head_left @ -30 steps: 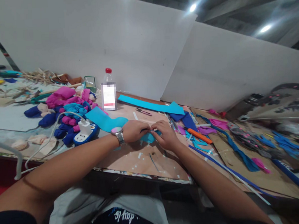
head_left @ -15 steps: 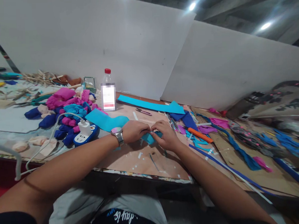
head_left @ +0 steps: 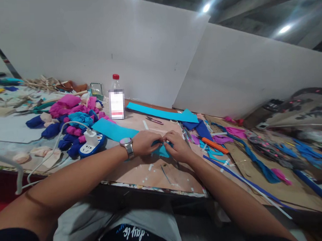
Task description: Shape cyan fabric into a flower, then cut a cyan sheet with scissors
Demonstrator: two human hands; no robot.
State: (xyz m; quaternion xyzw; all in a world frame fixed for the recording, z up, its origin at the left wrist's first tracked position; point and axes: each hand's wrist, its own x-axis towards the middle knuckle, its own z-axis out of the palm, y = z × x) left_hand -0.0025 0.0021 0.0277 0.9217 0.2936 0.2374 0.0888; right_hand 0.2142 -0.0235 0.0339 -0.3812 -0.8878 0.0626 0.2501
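Over the front of the table, my left hand (head_left: 147, 142), with a watch (head_left: 127, 146) on its wrist, pinches the end of a bright blue fabric strip (head_left: 161, 151). My right hand (head_left: 176, 145) closes its fingers on the same strip, its fingertips meeting those of the left. The held edge is mostly hidden behind the fingers, and a blue flap hangs below them. To the left of my left hand lies a wide blue strip (head_left: 114, 130); whether it joins the held part is hidden. Small thread snips (head_left: 155, 120) lie beyond my hands.
A red-capped bottle (head_left: 116, 101) stands by the wall. Left are a blue power socket (head_left: 93, 145) with a white cable and a heap of fabric pieces (head_left: 77, 117). A long blue strip (head_left: 160, 113) lies behind; an orange cutter (head_left: 215, 145) rests among scraps on the right.
My fingers have shifted slightly on the blue fabric, and the flap under them now spreads wider to the right. The things on the table stay in place.
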